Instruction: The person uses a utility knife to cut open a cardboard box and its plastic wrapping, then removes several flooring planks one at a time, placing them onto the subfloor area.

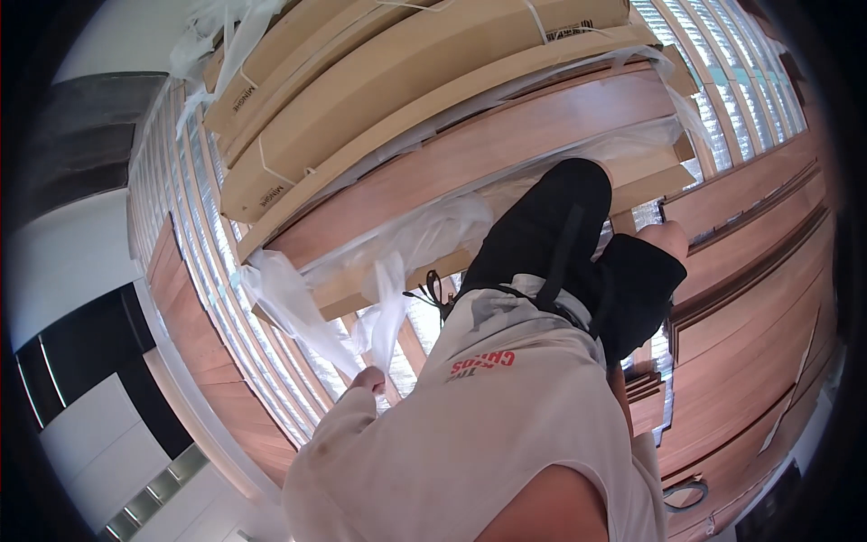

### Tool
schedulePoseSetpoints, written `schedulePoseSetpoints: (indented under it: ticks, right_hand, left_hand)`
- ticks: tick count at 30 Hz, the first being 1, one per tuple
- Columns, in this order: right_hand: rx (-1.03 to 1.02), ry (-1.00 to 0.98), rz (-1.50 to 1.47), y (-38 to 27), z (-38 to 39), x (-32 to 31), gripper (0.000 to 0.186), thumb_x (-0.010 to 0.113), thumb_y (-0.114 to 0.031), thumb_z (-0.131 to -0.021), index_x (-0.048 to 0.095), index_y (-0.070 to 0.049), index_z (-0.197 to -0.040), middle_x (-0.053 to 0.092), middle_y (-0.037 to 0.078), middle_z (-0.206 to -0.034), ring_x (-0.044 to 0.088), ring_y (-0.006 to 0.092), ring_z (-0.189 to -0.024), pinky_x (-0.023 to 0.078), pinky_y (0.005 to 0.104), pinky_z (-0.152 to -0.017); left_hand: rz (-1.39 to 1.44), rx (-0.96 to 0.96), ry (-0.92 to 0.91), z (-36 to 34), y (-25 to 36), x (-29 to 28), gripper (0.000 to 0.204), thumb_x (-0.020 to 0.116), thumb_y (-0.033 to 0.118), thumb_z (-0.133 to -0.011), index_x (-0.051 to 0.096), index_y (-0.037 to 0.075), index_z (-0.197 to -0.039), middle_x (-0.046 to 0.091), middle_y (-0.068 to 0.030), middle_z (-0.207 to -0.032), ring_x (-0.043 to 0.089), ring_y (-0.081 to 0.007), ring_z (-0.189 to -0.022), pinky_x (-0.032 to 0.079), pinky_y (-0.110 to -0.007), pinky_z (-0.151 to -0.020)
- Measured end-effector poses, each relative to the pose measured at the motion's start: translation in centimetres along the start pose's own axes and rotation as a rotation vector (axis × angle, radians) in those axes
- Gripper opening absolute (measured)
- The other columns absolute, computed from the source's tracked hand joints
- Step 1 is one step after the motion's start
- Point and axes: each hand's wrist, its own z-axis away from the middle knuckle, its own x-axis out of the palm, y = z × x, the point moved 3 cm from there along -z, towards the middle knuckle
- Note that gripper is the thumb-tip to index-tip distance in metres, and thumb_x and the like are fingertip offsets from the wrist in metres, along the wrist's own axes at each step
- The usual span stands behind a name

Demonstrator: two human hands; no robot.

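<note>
My left hand (368, 379) is closed at the lower end of a strip of clear plastic film (386, 303), close to my left side. The film trails up to an opened carton (357, 287) that holds reddish-brown wooden floorboards (488, 149). More loose film lies bunched along the near edge of those boards. Part of my right arm (546, 510) shows at the bottom, but the right hand is out of sight. My bent legs in black shorts rest against the near side of the carton.
Several long closed cartons (406, 86) with white straps lie beyond the opened one. Wooden battens over silver foil (194, 181) run across the floor. Laid floorboards (750, 361) cover the right, with others (203, 316) at left. A cable loop (686, 494) lies lower right.
</note>
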Motion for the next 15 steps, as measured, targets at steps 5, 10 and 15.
schedulePoseSetpoints:
  ticks: [5,10,15]
  right_hand:
    - [-0.076,0.094,-0.042,-4.4,-5.1,-2.5,0.028,0.053,-0.023,-0.090,0.067,0.001,-0.088,0.068,0.018,-0.079,0.064,0.0302,-0.071,0.050,0.0397,-0.064]
    - [-0.090,0.124,-0.117,-7.5,-3.8,-3.0,0.027,0.053,-0.022,-0.090,0.066,0.001,-0.087,0.068,0.017,-0.078,0.063,0.0295,-0.070,0.050,0.0395,-0.063]
    - [-0.001,0.266,-0.271,-2.8,3.3,-2.6,0.027,0.053,-0.021,-0.090,0.066,0.001,-0.086,0.068,0.017,-0.076,0.063,0.0288,-0.069,0.050,0.0393,-0.062]
  left_hand:
    - [-0.396,0.465,0.808,7.9,21.7,-12.4,0.023,0.058,0.022,-0.085,0.073,0.010,-0.096,0.072,-0.0156,-0.098,0.071,-0.0329,-0.092,0.057,-0.043,-0.075]
    - [-0.071,1.073,1.189,19.1,40.3,-25.0,0.030,0.057,0.027,-0.090,0.061,0.010,-0.115,0.066,-0.0222,-0.102,0.064,-0.0380,-0.095,0.053,-0.050,-0.076]
    - [-0.305,1.192,1.241,24.0,49.5,-27.8,0.086,0.076,0.041,-0.073,0.037,0.016,-0.145,0.041,-0.0208,-0.142,0.043,-0.0373,-0.129,0.036,-0.049,-0.106]
